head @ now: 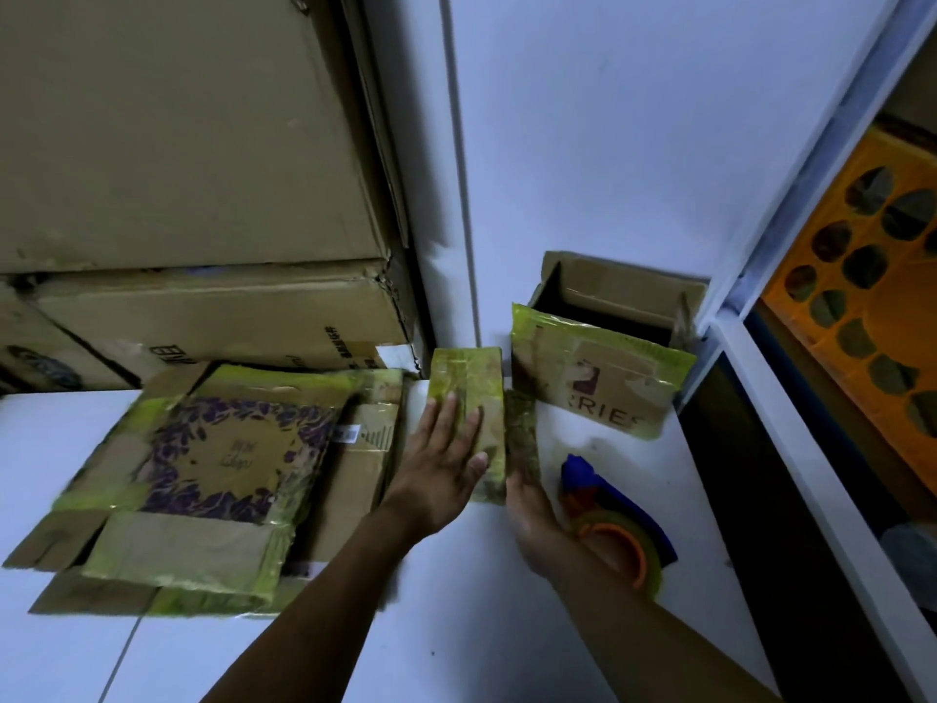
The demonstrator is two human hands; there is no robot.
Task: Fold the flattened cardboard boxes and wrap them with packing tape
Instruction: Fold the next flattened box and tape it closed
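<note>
One small folded cardboard bundle (466, 398), wrapped all over in yellow-green packing tape, is lying on the white floor (456, 626) near the wall corner. The left hand (441, 464) is pressing flat on top of it, fingers straight and spread, gripping nothing. The right hand (532, 515) is lying against the bundle's right edge with its fingers (522, 449) stretched along that side; it is open too, though motion blur is smearing its outline.

Just right of the right hand a tape dispenser (623, 545) is resting on the floor, its orange-cored roll partly hidden by the wrist and its blue handle pointing away.

Beyond the bundle a taped flat pack (598, 378), printed with letters ending in "RIES", is leaning upright against an open brown carton (618, 291). The carton's inside is showing only darkness, so its contents cannot be told.

To the left, touching nothing the hands are holding, a pile of flattened taped cartons (218, 474) is lying, the top one bearing a purple leaf print. Large brown cartons (177, 144) are standing stacked behind it, cut off by the frame.

At far right an orange crate (862, 276) is sitting behind a white shelf frame (791, 195); dark shapes are showing through its round holes, too dim to name.
</note>
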